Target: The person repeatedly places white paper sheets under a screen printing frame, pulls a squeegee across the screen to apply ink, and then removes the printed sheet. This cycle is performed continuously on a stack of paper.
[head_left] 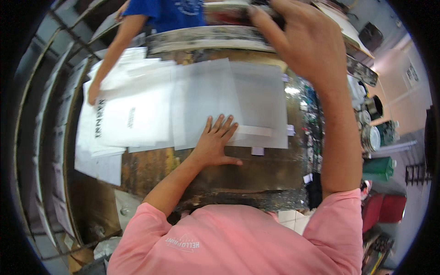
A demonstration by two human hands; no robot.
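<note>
My left hand [214, 143] lies flat with fingers spread on the translucent plastic sheets [201, 101], pressing near their lower edge. A further translucent sheet [261, 101] overlaps them on the right, with a pale strip [256, 131] near its bottom. My right hand [307, 41] is raised at the upper right, its thumb and finger curled around a dark object [266, 9] that I cannot make out; the other fingertips run out of view. Beyond the sheets stands a long, ink-stained frame edge [211, 40].
A co-worker in a blue shirt [169, 13] rests a hand [93, 93] on a stack of white printed sheets [137, 110] at the left. Small pale tabs [257, 151] edge the stained table [270, 172]. Metal racks [59, 137] stand left; cans [370, 137] and a green jug [378, 168] stand right.
</note>
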